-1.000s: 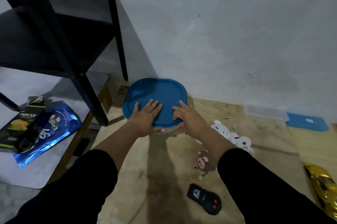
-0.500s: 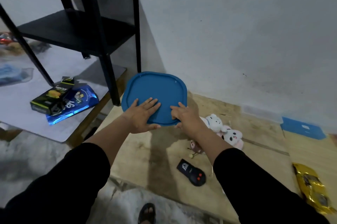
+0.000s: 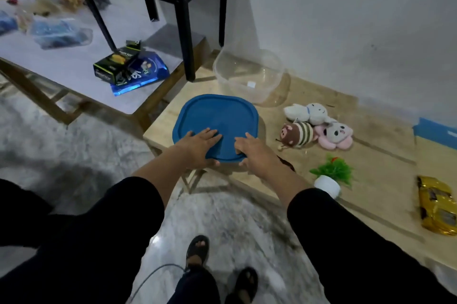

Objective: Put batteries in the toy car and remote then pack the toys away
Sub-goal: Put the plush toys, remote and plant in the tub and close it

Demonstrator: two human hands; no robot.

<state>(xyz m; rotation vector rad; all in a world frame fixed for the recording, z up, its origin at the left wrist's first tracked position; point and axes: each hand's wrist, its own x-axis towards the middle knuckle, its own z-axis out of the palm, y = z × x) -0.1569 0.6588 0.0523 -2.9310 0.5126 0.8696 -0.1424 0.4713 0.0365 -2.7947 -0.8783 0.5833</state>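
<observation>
A blue square lid (image 3: 217,118) is held level over the near left corner of the low wooden table (image 3: 376,155). My left hand (image 3: 197,148) and my right hand (image 3: 254,153) both grip its near edge, fingers on top. Behind it, by the wall, stands an uncovered clear plastic container (image 3: 230,81). Three small plush toys (image 3: 316,125) lie to the right of the lid. The gold toy car (image 3: 437,207) lies at the table's right edge. Only a black sliver of the remote (image 3: 286,164) shows past my right forearm.
A small fake plant in a white pot (image 3: 329,177) lies on its side near my right arm. Another blue lid (image 3: 435,133) sits at the far right. A black shelf (image 3: 183,7) and snack packs (image 3: 123,66) stand on the grey table to the left.
The blue lid has come off the clear container and moved toward me with both hands on it. The view has pulled back, and the fake plant now shows.
</observation>
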